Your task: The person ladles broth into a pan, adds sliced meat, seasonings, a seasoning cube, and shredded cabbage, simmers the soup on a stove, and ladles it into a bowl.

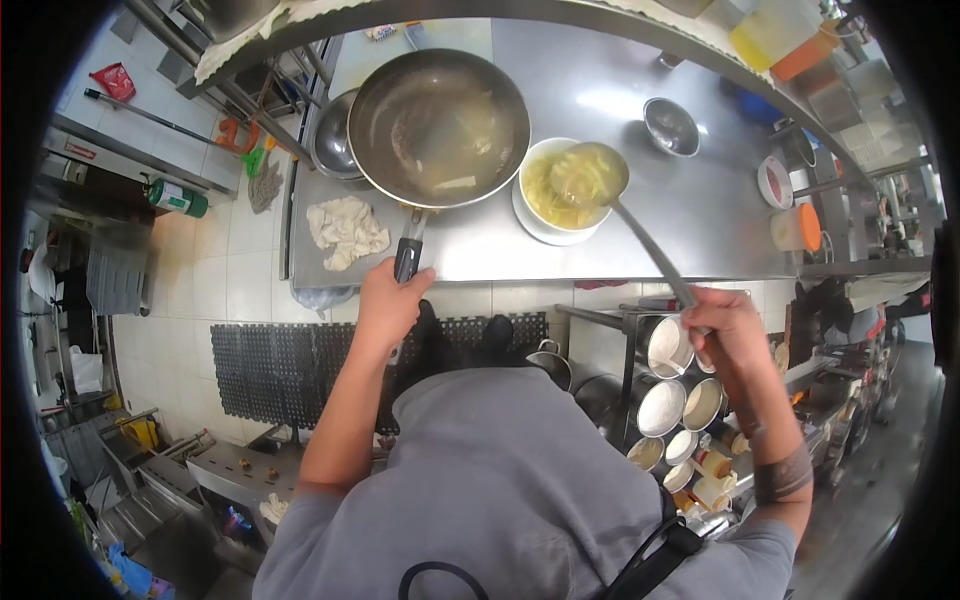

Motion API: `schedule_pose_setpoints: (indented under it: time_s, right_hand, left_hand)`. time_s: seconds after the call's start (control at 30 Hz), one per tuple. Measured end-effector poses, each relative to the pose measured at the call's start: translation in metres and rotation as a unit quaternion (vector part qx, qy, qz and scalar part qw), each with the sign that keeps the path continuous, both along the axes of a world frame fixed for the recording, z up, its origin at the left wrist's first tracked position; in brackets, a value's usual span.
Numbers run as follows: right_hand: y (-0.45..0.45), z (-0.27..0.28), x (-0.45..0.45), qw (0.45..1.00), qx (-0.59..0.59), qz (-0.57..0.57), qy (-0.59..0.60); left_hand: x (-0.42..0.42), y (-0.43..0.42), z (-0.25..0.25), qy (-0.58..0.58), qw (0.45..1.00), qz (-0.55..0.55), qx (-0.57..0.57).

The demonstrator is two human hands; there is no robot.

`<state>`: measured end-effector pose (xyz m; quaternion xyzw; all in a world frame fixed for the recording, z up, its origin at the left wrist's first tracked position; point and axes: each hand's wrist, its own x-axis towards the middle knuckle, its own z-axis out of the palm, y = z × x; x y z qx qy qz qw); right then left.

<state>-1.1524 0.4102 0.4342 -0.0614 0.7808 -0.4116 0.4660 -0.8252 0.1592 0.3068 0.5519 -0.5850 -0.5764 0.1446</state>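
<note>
My left hand point(392, 302) is closed around the black handle of a frying pan point(400, 110), which is held over the steel table. A little broth and a pale scrap of food lie in the pan. In my right hand point(724, 325) is the long handle of a ladle point(650, 240). Its bowl is over a white bowl point(560, 238) of yellow soup with pale strips in it, at the pan's right. Whether the ladle touches the soup I cannot tell.
A crumpled cloth point(346, 231) lies left of the pan handle, and a metal bowl point(334, 140) sits partly behind the pan. Another small metal bowl point(671, 127) stands further right. An orange-lidded tub point(796, 228) is at the right end. An overhead shelf point(560, 37) crosses the far side.
</note>
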Motion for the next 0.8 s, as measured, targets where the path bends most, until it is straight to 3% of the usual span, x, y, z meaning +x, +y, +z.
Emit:
schedule_pose_setpoints:
  time_s: [0.07,0.23,0.3,0.33,0.43,0.6,0.67,0.8]
  right_hand:
    - [-0.003,-0.01,0.018,1.0,-0.023,-0.011,0.008]
    - [0.013,-0.05,0.037,0.973,0.028,0.148,0.175]
    - [0.03,-0.078,0.038,0.862,-0.035,0.263,0.431]
    - [0.035,-0.083,0.038,0.861,-0.036,0.265,0.432]
    - [0.054,-0.1,0.035,0.776,0.01,0.314,0.547]
    - [0.04,-0.094,0.036,0.76,-0.072,0.294,0.575]
    - [0.018,-0.076,0.043,0.807,-0.09,0.295,0.504]
    - [-0.031,-0.058,0.055,0.815,-0.085,0.322,0.473]
  left_hand:
    - [0.0,0.001,0.0,0.005,1.0,0.003,0.002]
    - [0.004,0.004,-0.002,0.012,1.0,0.003,0.0]
    - [0.003,0.005,0.001,0.001,1.0,0.001,0.003]
    - [0.003,0.005,0.003,-0.008,1.0,-0.002,0.004]
    - [0.007,0.005,-0.01,-0.03,0.999,-0.01,-0.041]
    - [0.013,0.008,-0.023,-0.048,0.993,-0.021,-0.11]
    - [0.013,0.01,-0.022,-0.055,0.988,-0.026,-0.14]
    - [0.013,0.013,-0.017,-0.102,0.981,-0.033,-0.159]
